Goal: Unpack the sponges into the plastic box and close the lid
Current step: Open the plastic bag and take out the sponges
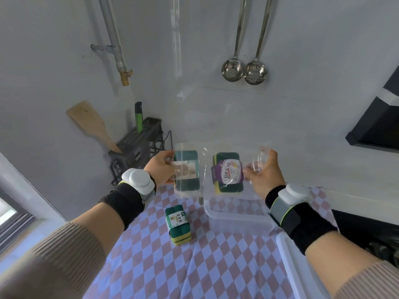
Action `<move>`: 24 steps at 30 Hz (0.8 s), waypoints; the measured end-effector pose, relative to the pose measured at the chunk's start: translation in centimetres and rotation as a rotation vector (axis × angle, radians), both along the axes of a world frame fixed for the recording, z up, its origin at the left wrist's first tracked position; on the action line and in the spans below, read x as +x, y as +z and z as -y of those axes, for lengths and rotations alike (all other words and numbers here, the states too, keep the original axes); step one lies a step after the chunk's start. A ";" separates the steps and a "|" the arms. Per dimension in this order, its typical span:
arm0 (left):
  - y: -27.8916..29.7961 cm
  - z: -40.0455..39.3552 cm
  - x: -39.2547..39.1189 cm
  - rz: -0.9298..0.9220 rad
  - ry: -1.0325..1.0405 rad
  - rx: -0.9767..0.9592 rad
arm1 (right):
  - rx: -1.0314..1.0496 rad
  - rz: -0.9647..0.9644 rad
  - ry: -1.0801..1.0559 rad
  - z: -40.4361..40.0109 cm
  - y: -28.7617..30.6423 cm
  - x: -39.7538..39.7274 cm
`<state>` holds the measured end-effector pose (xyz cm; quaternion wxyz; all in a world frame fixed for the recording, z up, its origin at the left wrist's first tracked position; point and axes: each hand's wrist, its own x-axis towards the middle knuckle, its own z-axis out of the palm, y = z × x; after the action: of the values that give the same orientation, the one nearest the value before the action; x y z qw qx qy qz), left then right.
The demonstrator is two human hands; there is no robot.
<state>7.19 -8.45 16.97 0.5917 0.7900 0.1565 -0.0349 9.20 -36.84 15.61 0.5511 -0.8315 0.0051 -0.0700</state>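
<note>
The left hand grips a wrapped pack of sponges in its fingers, held in the air. Below it, another sponge pack lies on the checked cloth of the counter. A third pack hangs above the clear plastic box, its wrapper pinched by the right hand.
</note>
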 end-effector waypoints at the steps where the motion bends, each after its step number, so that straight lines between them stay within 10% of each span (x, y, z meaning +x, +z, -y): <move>1: -0.1 -0.4 0.1 0.012 0.020 -0.012 | 0.002 0.002 -0.016 0.2 -0.2 0.1; 24: -14.2 -6.1 -7.4 -0.524 0.149 0.240 | -0.027 -0.022 -0.034 -3.8 -4.0 -1.1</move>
<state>-0.23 -2.31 2.75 0.4345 0.8047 0.3646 -0.1752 8.07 -33.08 11.61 0.5384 -0.8394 0.0245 -0.0703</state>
